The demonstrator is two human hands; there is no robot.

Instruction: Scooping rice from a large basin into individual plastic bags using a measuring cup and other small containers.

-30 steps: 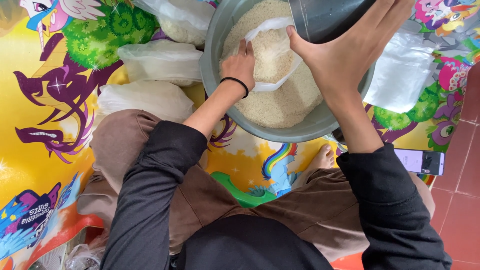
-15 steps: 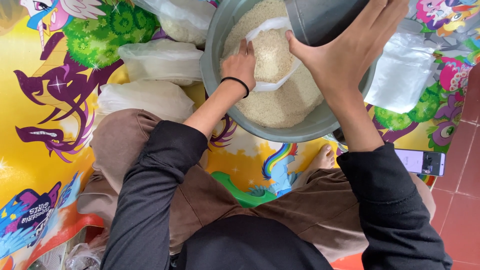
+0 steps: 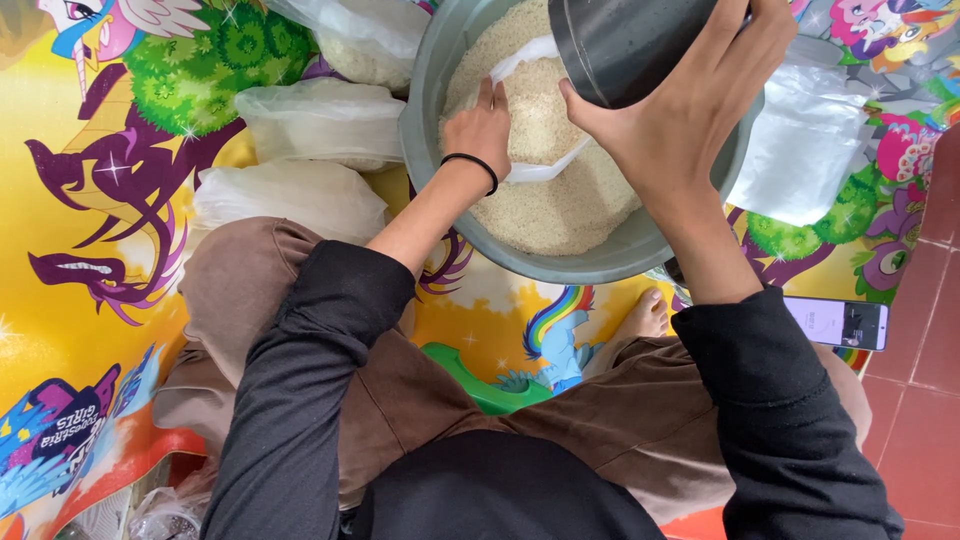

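A large grey basin [image 3: 430, 120] full of white rice [image 3: 560, 205] stands on the mat in front of my crossed legs. Inside it my left hand [image 3: 480, 125], a black band on its wrist, holds open a clear plastic bag [image 3: 535, 170] partly filled with rice. My right hand [image 3: 690, 105] grips a dark metal cup [image 3: 625, 45], tilted above the bag's mouth.
Three filled plastic bags of rice lie to the left of the basin: [image 3: 325, 120], [image 3: 290, 195], [image 3: 365, 35]. Empty clear bags [image 3: 800, 145] lie to its right. A phone [image 3: 840, 322] rests by my right knee. Red floor tiles [image 3: 925, 400] border the colourful cartoon mat [image 3: 90, 250].
The metal cup in my right hand has tipped a little further over the bag. My left hand stays on the bag.
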